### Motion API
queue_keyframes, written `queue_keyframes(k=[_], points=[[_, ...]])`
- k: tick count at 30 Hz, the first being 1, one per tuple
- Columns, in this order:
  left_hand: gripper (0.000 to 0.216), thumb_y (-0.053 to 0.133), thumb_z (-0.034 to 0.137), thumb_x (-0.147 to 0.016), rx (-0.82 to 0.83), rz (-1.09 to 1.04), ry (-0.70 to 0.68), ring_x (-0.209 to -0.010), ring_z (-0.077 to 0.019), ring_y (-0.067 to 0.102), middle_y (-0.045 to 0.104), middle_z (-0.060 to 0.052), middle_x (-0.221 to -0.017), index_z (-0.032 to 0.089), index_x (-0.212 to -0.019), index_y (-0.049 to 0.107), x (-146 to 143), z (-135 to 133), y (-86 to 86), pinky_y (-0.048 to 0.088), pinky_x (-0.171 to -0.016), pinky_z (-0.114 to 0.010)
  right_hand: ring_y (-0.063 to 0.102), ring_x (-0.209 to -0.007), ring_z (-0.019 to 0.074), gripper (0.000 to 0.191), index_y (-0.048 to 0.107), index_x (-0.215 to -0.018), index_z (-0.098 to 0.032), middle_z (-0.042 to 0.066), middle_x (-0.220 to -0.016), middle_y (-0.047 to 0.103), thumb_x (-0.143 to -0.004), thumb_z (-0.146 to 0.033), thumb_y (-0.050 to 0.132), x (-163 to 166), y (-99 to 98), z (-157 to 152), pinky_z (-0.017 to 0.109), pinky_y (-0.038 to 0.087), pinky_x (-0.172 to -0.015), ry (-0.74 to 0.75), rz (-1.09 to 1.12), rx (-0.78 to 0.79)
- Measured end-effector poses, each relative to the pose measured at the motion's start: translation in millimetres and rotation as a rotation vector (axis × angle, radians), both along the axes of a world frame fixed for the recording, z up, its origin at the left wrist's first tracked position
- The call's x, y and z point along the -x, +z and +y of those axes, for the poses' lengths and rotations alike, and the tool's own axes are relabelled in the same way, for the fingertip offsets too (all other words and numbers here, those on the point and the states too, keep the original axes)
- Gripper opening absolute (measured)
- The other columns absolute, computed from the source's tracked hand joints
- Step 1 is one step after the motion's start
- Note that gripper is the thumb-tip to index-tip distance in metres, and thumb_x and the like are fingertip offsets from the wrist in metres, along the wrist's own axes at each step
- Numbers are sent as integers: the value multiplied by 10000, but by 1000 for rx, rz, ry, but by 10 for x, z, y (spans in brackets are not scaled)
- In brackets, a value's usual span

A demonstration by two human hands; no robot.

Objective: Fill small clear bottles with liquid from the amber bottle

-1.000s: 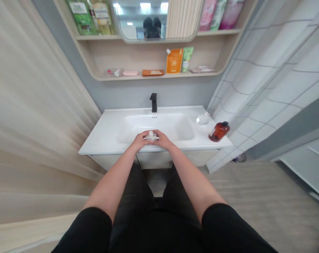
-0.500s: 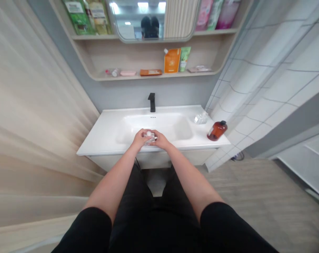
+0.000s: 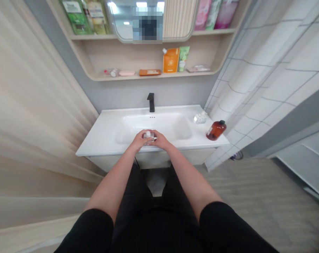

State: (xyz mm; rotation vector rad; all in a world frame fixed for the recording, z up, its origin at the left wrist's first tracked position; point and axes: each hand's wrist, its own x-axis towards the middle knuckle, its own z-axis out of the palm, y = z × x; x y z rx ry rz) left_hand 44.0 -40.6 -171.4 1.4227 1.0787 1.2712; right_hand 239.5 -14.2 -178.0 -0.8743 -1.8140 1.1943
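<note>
A small clear bottle with a white top (image 3: 148, 135) is held between my two hands over the front edge of the white sink (image 3: 170, 123). My left hand (image 3: 138, 140) wraps round its left side, fingers closed on it. From the other side my right hand (image 3: 160, 140) grips it too, with a small white piece showing by the fingers. Part of the bottle is hidden by my fingers. Behind the basin stands a black faucet (image 3: 151, 102).
On the counter's right are a clear pump bottle (image 3: 200, 118) and an amber bottle (image 3: 216, 130) with a black cap. The shelf (image 3: 133, 78) above carries an orange pouch (image 3: 171, 60), a green tube (image 3: 183, 59) and several small items. A curtain (image 3: 40, 105) hangs at left.
Both hands stay over the basin's front edge with the clear bottle between them. The bottle's position within the fingers differs slightly; the whole view has shifted a little.
</note>
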Motion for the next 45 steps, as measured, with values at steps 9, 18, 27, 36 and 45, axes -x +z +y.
queue_keyframes(k=[9, 18, 27, 36, 45], points=[[679, 1035, 482, -600, -27, -54, 33, -1123, -281, 711, 792, -61, -1173, 229, -1147, 721, -10, 11, -15, 549, -1089, -443, 746, -1167, 294, 851, 739, -1358, -246, 93, -1371, 795, -589, -407, 1067, 6, -26, 8, 445, 610, -1054, -26, -5, -5], [662, 1058, 420, -580, -13, -110, 22, -1082, -274, 730, 805, -59, -1153, 219, -1132, 753, -22, -5, 10, 564, -1049, -437, 742, -1158, 290, 845, 749, -1374, -244, 91, -1364, 792, -615, -436, 1068, -8, -98, 46, 439, 612, -1046, 3, 30, -49], [634, 1050, 422, -588, -34, -101, 31, -1151, -286, 724, 808, -83, -1236, 218, -1099, 735, -18, 3, 1, 560, -1086, -455, 750, -1128, 289, 840, 744, -1369, -233, 92, -1330, 798, -619, -427, 1071, -1, -94, 45, 450, 604, -1061, 0, 26, -66], [664, 1060, 426, -591, -30, -122, 31, -1150, -286, 738, 800, -111, -1337, 221, -1123, 719, -25, 4, -24, 571, -1081, -462, 741, -1147, 290, 830, 753, -1358, -221, 96, -1324, 795, -625, -440, 1076, -9, -62, 31, 444, 598, -1063, 1, 13, -63], [657, 1058, 469, -600, -54, -99, 20, -1138, -290, 729, 801, -90, -1246, 230, -1102, 709, -21, 14, -24, 565, -1073, -462, 749, -1105, 278, 859, 746, -1358, -233, 80, -1292, 808, -596, -446, 1080, 0, -74, 32, 434, 603, -1048, -7, 26, -48]])
